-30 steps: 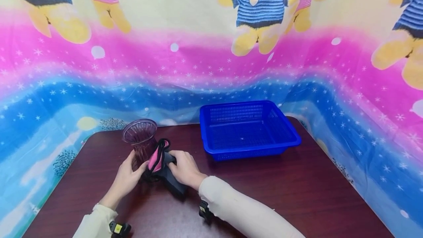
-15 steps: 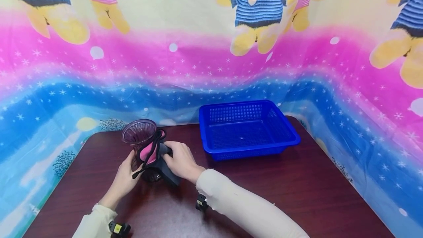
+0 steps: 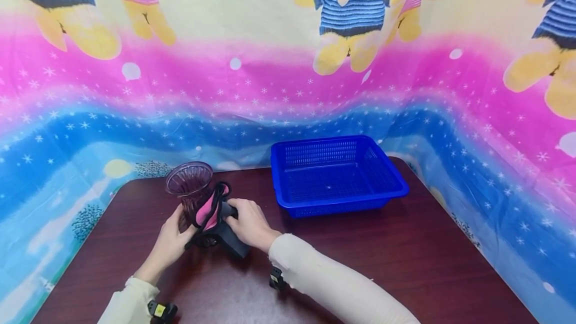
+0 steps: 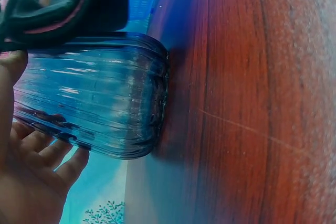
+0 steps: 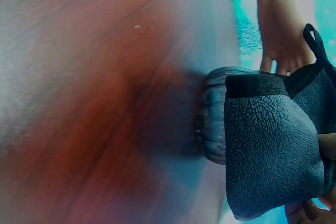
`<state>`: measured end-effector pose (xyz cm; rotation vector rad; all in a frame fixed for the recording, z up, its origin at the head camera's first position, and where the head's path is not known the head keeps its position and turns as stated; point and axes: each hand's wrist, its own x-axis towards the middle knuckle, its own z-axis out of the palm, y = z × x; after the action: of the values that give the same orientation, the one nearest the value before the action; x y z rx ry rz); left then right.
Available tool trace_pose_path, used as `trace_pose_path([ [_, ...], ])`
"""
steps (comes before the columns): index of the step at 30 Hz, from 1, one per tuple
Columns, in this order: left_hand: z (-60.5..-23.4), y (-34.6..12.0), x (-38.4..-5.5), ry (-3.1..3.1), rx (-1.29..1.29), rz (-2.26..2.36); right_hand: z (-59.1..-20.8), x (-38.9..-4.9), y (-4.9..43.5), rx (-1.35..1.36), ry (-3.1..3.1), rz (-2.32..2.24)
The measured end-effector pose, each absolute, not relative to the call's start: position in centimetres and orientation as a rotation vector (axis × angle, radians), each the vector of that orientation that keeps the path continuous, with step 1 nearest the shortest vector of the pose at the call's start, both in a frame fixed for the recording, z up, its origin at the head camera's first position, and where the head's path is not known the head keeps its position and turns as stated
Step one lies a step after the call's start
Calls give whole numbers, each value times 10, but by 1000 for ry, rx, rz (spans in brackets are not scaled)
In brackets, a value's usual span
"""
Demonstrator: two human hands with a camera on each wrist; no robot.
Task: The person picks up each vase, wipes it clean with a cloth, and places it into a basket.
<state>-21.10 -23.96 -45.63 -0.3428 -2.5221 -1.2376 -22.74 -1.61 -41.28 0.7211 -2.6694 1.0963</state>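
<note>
The left grip (image 3: pixel 168 240), arm reaching forward, curls round the glass vase (image 3: pixel 191 198); the right grip (image 3: pixel 250 224), arm slanting inward toward the left one, pinches a pink-and-grey cloth (image 3: pixel 230 240) between both grips, beside the vase.

Soft glare pales the tabletop (image 3: pixel 252 291) under bright light.
</note>
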Motion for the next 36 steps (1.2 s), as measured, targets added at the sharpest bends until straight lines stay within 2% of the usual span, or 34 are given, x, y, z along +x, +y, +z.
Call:
trace_pose_path([
  [19,-452,-238,-208,-2629,-250,-1284,-458,-228,-8,707,-2854,968],
  [36,-453,-238,-209,-2620,-245,-1291,-458,-230,-9,656,-2859,1036],
])
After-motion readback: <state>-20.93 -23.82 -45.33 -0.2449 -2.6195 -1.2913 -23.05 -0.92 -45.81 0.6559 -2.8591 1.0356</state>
